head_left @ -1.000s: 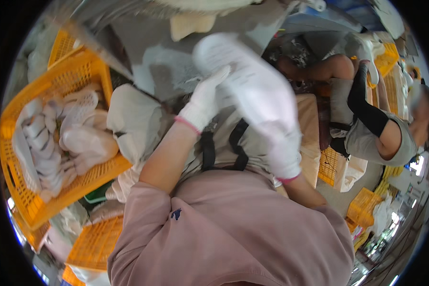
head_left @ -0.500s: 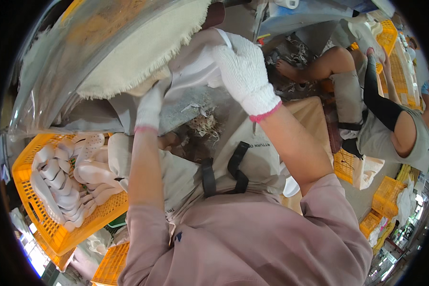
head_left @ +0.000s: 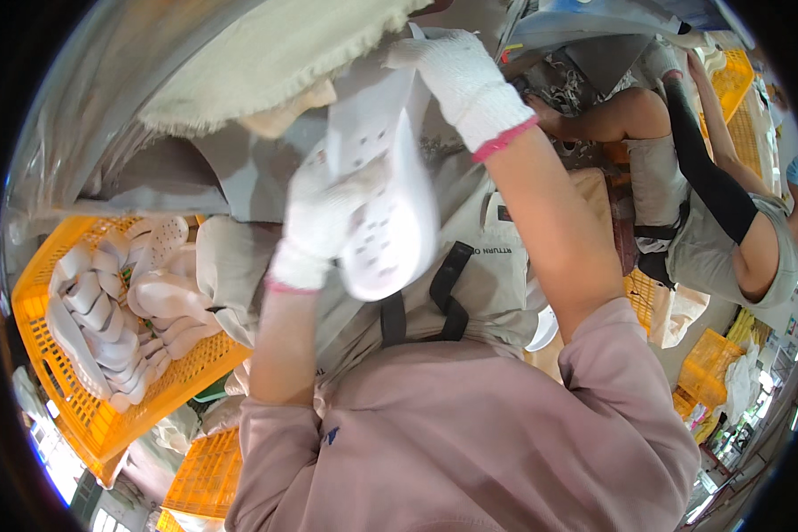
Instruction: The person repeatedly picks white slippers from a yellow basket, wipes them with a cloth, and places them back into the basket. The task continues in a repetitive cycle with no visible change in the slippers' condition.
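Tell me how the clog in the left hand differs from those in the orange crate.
The held clog is gripped by the left hand; the crate clogs lie in the orange crate. The held clog is a single shoe; the crate clogs are heaped against one another. The held clog's holes face the camera; few holes show among the crate clogs. All are white.

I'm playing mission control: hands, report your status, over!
Left hand holding white perforated clog near toe. Right hand gripping its far end. Frayed cream cloth nearby, not visibly blocking.
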Demonstrator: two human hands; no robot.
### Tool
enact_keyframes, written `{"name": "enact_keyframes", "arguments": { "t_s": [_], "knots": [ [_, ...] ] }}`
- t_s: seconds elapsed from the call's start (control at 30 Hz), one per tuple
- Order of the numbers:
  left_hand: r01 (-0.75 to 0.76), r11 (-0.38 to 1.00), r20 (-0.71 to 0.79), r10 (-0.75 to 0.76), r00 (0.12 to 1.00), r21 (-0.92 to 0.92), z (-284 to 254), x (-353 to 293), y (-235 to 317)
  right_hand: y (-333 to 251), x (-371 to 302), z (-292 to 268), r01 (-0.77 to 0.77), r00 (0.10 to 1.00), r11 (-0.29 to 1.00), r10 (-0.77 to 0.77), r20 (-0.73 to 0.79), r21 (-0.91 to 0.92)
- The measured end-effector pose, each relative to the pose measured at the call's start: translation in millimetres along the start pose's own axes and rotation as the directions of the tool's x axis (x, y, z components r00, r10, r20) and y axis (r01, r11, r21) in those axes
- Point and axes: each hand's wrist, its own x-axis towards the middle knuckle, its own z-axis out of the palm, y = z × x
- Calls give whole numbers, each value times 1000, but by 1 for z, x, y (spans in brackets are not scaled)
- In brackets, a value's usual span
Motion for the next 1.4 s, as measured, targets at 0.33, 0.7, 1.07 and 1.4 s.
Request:
{"name": "enact_keyframes", "arguments": {
  "t_s": [0.33,0.7,1.07,1.4],
  "knots": [
    [-69,848,-298,-107,949,-525,108,106,-26,-56,-108,-37,-232,844,890,385,-374,393],
    [268,870,-108,-246,963,414,-5,46,-2,-5,3,-8,-246,969,967,243,-42,-65],
    [173,889,68,-159,985,-424,40,80,-38,-48,-127,-29,351,933,787,-338,121,-507],
    [-160,666,-222,-9,975,-729,-10,76,-13,-124,-77,34,78,989,975,-102,-108,-208]
  ]
}}
